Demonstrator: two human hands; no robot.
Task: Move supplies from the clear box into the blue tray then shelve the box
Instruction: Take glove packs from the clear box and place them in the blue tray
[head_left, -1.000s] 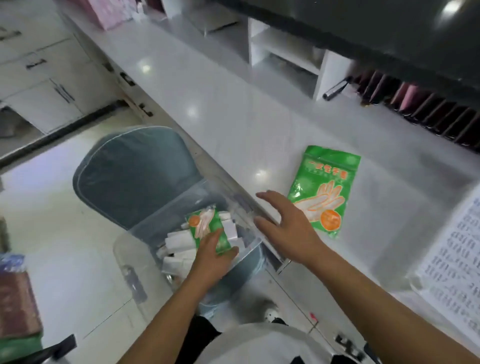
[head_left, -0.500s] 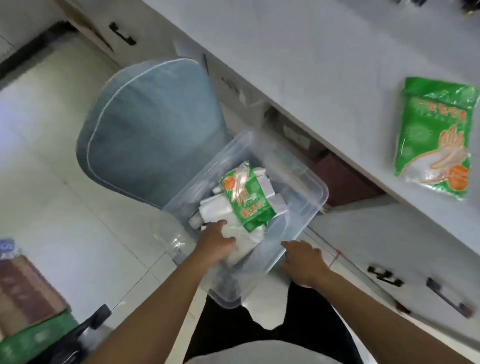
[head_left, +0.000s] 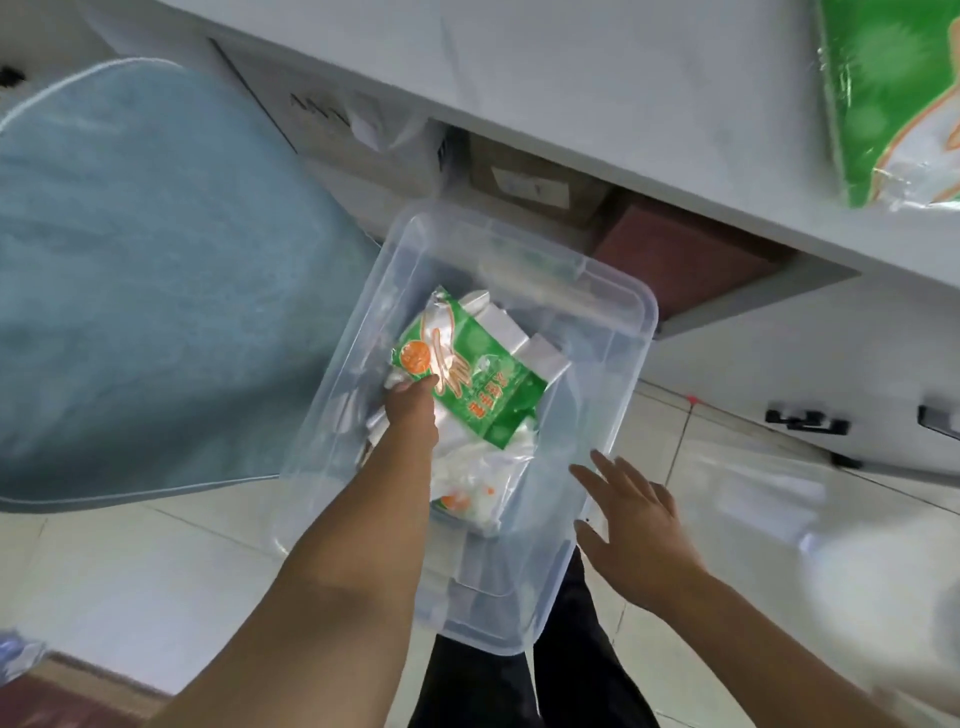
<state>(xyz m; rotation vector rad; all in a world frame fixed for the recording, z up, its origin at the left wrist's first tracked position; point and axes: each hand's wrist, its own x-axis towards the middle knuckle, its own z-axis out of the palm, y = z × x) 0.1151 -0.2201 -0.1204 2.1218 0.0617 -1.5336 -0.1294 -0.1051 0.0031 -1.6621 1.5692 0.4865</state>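
Observation:
The clear box (head_left: 613, 312) rests low in front of me, below the counter edge. Inside lie a green glove packet (head_left: 483, 384), white packets (head_left: 511, 332) and more wrapped supplies (head_left: 483, 483). My left hand (head_left: 410, 410) reaches into the box and grips the green packet at its near edge. My right hand (head_left: 631, 512) hovers with fingers spread just beside the box's right rim, holding nothing. A second green glove packet (head_left: 883, 98) lies on the white counter (head_left: 623, 83) at top right. The blue tray is not in view.
A blue-grey chair back (head_left: 156, 280) stands to the left of the box. Under the counter is an open shelf with a cardboard box (head_left: 530, 182) and a dark red item (head_left: 685, 254). Drawer handles (head_left: 805, 421) show at right. Tiled floor lies below.
The view has dropped from the counter toward the box. My left hand has moved forward onto the green packet; my right hand has let go of the box's near rim and spread open.

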